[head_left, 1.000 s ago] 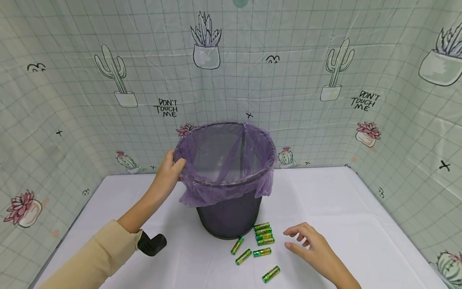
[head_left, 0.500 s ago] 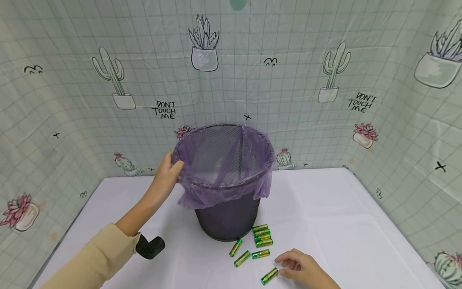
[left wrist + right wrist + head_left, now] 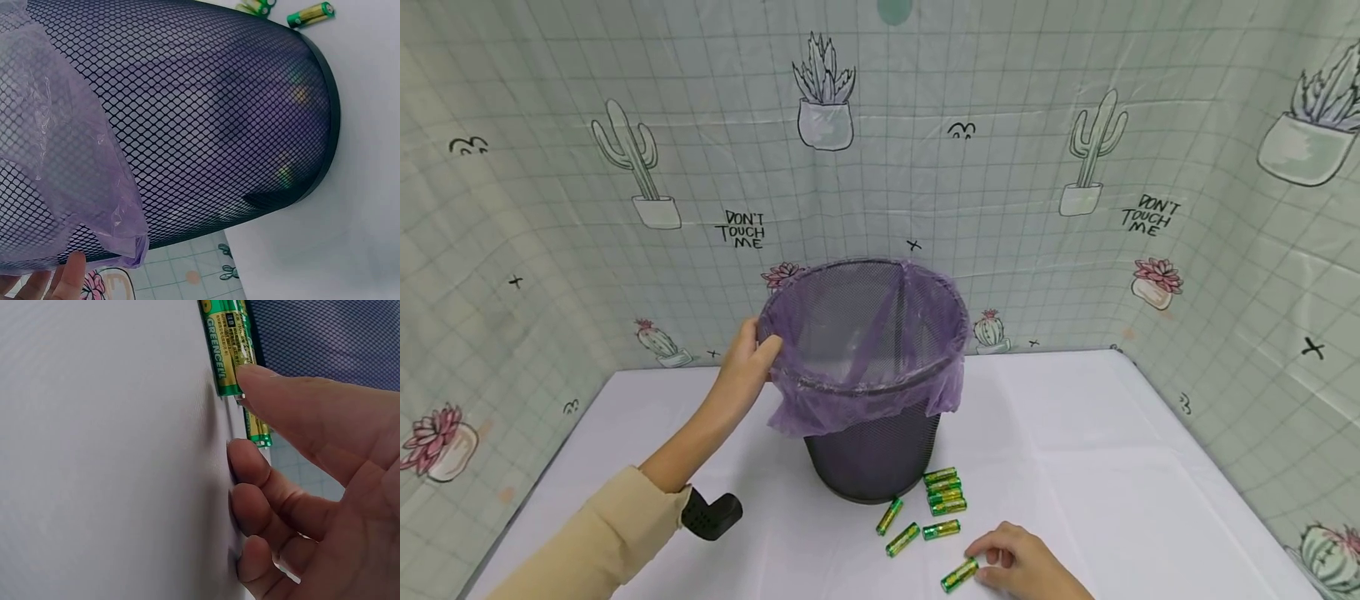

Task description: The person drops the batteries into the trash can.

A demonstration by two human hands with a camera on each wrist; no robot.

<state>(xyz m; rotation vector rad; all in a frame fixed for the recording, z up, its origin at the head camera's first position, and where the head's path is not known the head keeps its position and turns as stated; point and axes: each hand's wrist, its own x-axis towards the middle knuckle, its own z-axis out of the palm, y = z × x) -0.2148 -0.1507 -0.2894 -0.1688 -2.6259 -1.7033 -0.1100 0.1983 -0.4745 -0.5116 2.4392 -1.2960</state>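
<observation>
A black mesh wastebasket (image 3: 876, 462) with a purple plastic liner (image 3: 850, 412) folded over its rim stands on the white table. My left hand (image 3: 748, 358) grips the rim at its left side, over the liner. Several green and gold batteries (image 3: 902, 540) lie in front of the basket. At the nearest battery (image 3: 959, 575), my right hand (image 3: 1022, 567) pinches its right end between thumb and index finger. The right wrist view shows the thumb (image 3: 269, 384) against the battery; the index fingertip is hidden there. The other fingers curl near the tabletop.
Batteries sit side by side (image 3: 945, 492) by the basket's base, with others loose nearby. Through the mesh, the left wrist view shows faint green and yellow patches (image 3: 300, 94). A patterned curtain (image 3: 887, 192) surrounds the table (image 3: 1075, 467). A black device (image 3: 711, 514) hangs by my left wrist.
My right hand has come down and left to the nearest battery, and its thumb and index finger have closed at the end. My left hand has stayed on the rim.
</observation>
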